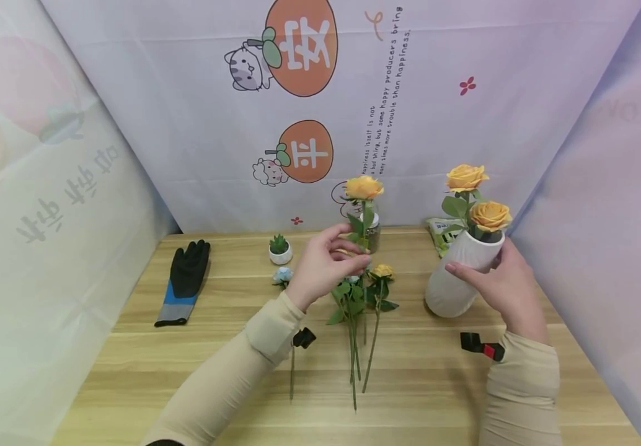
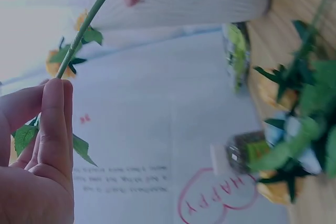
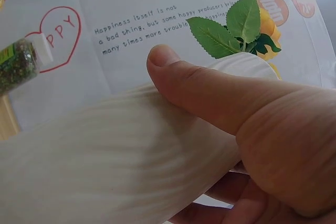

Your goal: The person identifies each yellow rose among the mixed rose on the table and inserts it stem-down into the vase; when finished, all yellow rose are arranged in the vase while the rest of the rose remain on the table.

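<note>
My left hand (image 1: 328, 263) pinches the green stem (image 2: 86, 31) of a yellow rose (image 1: 363, 188) and holds it upright above the table, bloom above the fingers. On the right, my right hand (image 1: 507, 288) grips a white ribbed vase (image 1: 454, 285) near its mouth, the thumb (image 3: 194, 85) lying along its side. The vase leans to the right, its base low by the table. Two yellow roses (image 1: 490, 216) stand in it, their lower stems hidden inside. Under my left hand, several loose flowers (image 1: 354, 303), yellow and pale blue, lie with their stems toward me.
A black and blue work glove (image 1: 186, 279) lies at the left. Toward the back are a small potted succulent (image 1: 280, 249), a white-capped jar (image 1: 373, 234) and a green packet (image 1: 440, 234). Printed cloth walls (image 1: 437, 136) enclose the wooden table (image 1: 231, 371) at the back and sides.
</note>
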Tool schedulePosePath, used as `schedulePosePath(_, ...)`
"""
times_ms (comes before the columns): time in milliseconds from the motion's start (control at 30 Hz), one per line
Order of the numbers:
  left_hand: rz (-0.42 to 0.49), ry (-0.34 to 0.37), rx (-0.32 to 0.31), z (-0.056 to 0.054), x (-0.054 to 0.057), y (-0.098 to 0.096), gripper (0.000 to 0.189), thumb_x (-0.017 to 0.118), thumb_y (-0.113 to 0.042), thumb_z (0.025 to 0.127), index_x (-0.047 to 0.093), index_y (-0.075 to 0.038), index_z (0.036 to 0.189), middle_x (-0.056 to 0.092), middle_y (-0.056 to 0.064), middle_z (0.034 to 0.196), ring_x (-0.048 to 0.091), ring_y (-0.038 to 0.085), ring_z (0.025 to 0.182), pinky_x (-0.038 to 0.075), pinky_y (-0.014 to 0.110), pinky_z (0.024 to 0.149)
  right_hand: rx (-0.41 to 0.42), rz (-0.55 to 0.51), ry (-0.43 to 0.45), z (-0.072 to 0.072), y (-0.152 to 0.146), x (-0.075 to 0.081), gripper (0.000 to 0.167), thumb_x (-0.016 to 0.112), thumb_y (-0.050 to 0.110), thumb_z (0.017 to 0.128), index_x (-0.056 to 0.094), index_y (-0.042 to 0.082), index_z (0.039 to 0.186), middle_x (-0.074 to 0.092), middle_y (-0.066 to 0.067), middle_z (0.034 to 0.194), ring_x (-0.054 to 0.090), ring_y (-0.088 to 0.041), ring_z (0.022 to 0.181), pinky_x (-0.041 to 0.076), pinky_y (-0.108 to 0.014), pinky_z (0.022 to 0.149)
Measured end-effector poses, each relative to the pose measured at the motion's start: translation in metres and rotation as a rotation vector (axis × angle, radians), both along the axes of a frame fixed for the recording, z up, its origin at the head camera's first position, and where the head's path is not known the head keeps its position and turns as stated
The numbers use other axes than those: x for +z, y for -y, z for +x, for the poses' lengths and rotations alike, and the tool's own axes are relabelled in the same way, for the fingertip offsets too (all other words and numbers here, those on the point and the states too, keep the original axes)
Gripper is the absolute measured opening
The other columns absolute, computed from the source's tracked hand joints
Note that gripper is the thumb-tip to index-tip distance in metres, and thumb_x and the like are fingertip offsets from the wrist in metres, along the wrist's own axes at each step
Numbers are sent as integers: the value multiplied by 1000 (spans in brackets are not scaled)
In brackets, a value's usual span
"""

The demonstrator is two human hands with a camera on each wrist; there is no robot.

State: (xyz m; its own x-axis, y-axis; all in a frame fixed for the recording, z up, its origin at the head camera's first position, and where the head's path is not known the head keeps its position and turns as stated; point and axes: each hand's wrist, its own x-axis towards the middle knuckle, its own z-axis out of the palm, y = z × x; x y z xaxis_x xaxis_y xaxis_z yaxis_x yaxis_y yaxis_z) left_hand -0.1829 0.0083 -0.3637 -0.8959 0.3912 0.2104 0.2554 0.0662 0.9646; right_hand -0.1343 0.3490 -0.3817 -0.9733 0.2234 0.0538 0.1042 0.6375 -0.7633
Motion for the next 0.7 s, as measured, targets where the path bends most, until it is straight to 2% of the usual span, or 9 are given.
schedulePosePath(267,75,-147,-59,-3,40,-47,56,86,-4,93,62,-3,143,80,4,100,79,18,80,68,36,75,-2,-6,-32,1,0,0,109,89,57,86,35,-2,160,52,-33,149,54,-51,131,50,-70,98)
schedulePosePath(500,127,-319,-70,-10,82,-81,53,86,-5,93,62,-1,141,81,10,102,78,12,80,67,30,75,-2,-1,-67,1,0,0,107,91,54,86,37,-1,160,54,-32,149,55,-51,131,50,-70,99)
schedulePosePath(600,151,-419,-65,-14,93,-96,52,86,-5,93,63,1,140,81,13,103,77,9,81,65,26,77,3,-4,-64,0,-1,-2,107,90,52,87,35,0,162,53,-32,150,55,-51,131,49,-72,99)
schedulePosePath(700,161,-496,-42,-19,99,-111,51,86,-5,93,63,1,138,81,14,103,77,5,82,64,22,78,6,-10,-54,0,-1,-2,109,90,53,87,33,1,163,52,-32,151,54,-51,131,49,-73,100)
